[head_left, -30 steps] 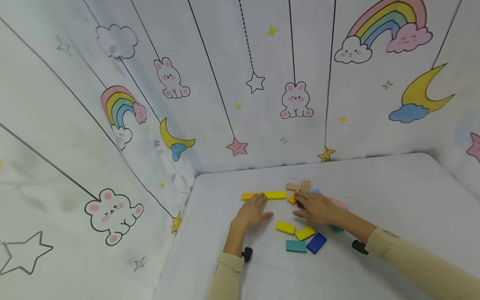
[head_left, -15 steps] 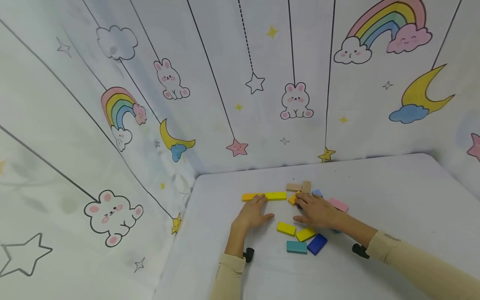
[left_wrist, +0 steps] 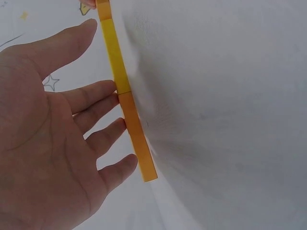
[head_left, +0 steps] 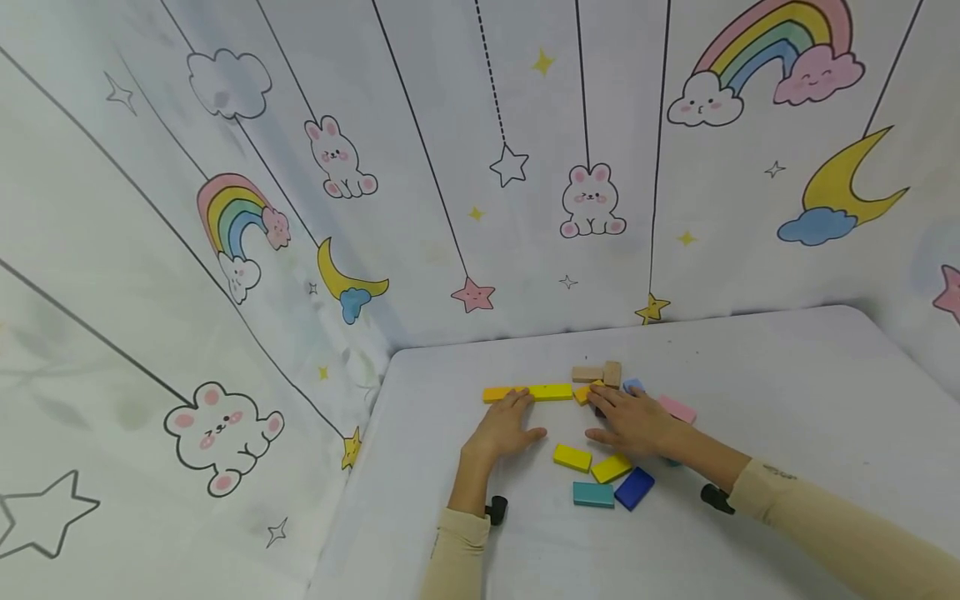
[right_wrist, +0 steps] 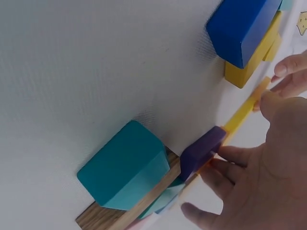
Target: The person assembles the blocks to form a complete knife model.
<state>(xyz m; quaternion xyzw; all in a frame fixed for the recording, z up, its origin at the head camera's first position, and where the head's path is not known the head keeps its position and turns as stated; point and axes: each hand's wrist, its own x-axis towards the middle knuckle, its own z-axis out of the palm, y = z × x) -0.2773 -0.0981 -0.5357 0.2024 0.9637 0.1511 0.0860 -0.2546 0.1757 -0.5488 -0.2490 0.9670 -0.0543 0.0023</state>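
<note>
An orange block (left_wrist: 137, 139) and a yellow block (head_left: 551, 392) lie end to end in a row on the white table. My left hand (head_left: 501, 429) rests its fingertips against the row near where the two meet, thumb spread away. At the yellow block's right end lies another orange block (head_left: 587, 392), slightly tilted to the row. My right hand (head_left: 636, 421) touches this block with its fingertips, its thumb held apart. A dark purple block (right_wrist: 201, 151) sits by the right fingers, mostly hidden in the head view.
Two wooden blocks (head_left: 588, 374) lie behind the row. Nearer me are two yellow blocks (head_left: 572, 457), a teal block (head_left: 593, 494) and a dark blue block (head_left: 634, 488). A pink block (head_left: 677, 409) and a light blue block (head_left: 633, 386) lie beyond the right hand.
The orange block under my right fingertips has shifted slightly left, against the yellow block's end, and turned closer to the row's line. My left hand has stayed in place.
</note>
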